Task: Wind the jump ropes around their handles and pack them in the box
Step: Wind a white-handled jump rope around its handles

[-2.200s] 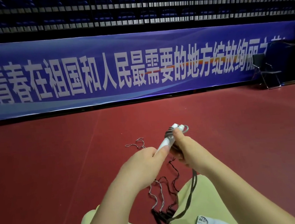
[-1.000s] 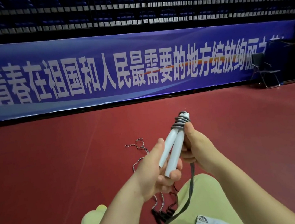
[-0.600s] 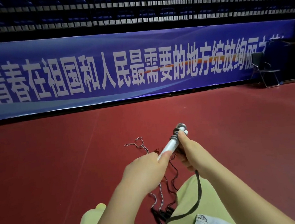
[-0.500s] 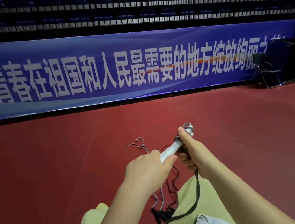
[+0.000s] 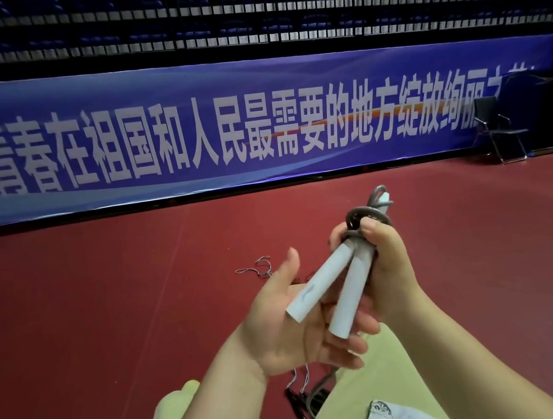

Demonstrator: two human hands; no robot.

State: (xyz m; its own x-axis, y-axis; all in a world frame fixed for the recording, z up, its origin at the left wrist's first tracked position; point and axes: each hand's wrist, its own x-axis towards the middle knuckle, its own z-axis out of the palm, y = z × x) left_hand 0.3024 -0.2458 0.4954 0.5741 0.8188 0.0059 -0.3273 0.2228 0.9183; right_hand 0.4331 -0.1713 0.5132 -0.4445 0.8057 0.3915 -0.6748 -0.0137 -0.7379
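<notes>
A: Starting left: left hand [image 5: 291, 324], palm up, fingers spread and relaxed, lower ends of the white handles [image 5: 332, 289] lying across them.

B: Gripping?

A: No, just supporting. Thumb sticks up, apart from the handles.

B: Handles?

A: Two, splayed in a V, joined at the top where the grey rope [image 5: 365, 216] is coiled around them.

B: Right hand [image 5: 385, 266]?

A: Clamped on the coiled top, thumb pressed on the rope, fingers curled behind.

B: Anything else?

A: More loose ropes [image 5: 307, 398] on the red floor [image 5: 108, 314] between the knees, one thin cord [image 5: 258, 270] further out. Blue banner [image 5: 258, 125] behind, black chair [image 5: 497, 129] far right.
</notes>
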